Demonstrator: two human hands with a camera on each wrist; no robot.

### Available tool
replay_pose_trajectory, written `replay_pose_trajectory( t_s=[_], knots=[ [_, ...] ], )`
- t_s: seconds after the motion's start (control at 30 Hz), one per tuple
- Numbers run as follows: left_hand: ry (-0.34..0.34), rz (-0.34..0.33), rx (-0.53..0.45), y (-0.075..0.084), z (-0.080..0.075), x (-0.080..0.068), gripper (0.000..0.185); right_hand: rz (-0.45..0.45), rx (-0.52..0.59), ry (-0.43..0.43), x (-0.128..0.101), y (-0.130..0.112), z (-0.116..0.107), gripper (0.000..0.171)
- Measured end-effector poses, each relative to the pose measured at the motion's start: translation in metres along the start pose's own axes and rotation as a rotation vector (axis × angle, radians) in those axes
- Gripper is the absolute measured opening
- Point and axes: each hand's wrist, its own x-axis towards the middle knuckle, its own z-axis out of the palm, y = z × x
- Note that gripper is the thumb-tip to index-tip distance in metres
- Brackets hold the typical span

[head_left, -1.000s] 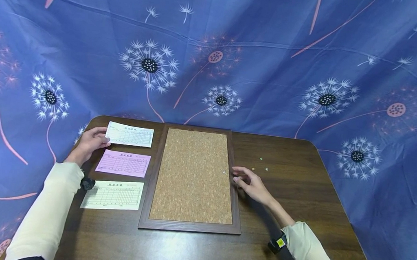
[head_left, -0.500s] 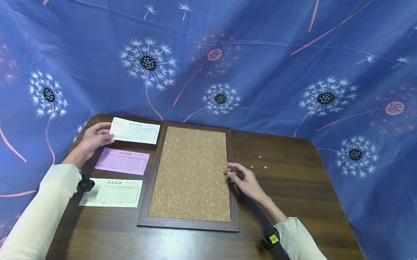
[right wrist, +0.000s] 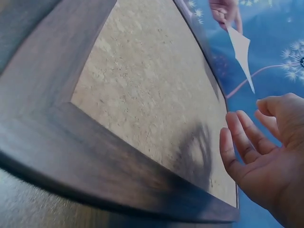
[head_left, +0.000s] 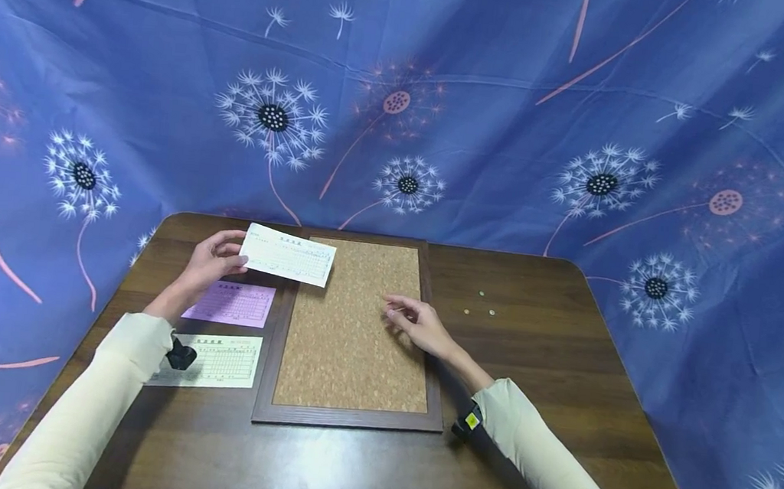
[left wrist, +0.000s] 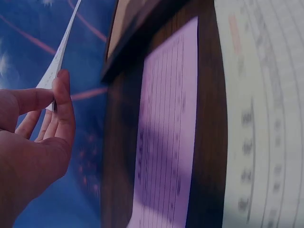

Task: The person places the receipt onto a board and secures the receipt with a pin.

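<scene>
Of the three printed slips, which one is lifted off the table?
The white slip, which the left hand pinches above the cork board's upper left corner. The pink slip and the pale yellow slip lie flat on the table.

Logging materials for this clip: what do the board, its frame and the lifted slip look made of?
Board: cork, by its tan, speckled, matte grain. Frame: dark wood or wood-look, streaky grain, slight sheen. Slip: thin printed paper, seen edge-on in the left hand.
</scene>
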Motion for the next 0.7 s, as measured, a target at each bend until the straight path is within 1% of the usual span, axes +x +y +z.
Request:
replay_pose_trajectory(
  t_s=[0.1,0.17,0.23,0.33,0.43,0.57,0.7],
  knots=[
    [-0.018,-0.013,0.007,0.003,0.011,-0.001,0.060,0.033,0.025,-0.021,0.007,0.000,0.005,0.042],
    [-0.033,-0.024,0.010,0.005,0.018,-0.002,0.060,0.062,0.062,-0.038,0.012,-0.002,0.008,0.043],
    [-0.045,-0.032,0.018,0.008,0.025,-0.003,0.060,0.105,0.126,-0.056,0.017,-0.005,0.013,0.045],
    [-0.053,-0.033,-0.003,0.012,0.034,-0.004,0.060,0.155,0.242,-0.086,0.026,-0.010,0.020,0.050],
    [-0.052,-0.020,-0.021,0.016,0.043,-0.004,0.060,0.188,0.309,-0.091,0.034,-0.017,0.027,0.055],
    [-0.050,-0.011,-0.035,0.016,0.052,-0.005,0.060,0.212,0.346,-0.040,0.042,-0.028,0.036,0.057],
    [-0.055,-0.022,-0.037,0.013,0.056,-0.008,0.061,0.231,0.385,0.060,0.048,-0.032,0.042,0.045]
  ],
)
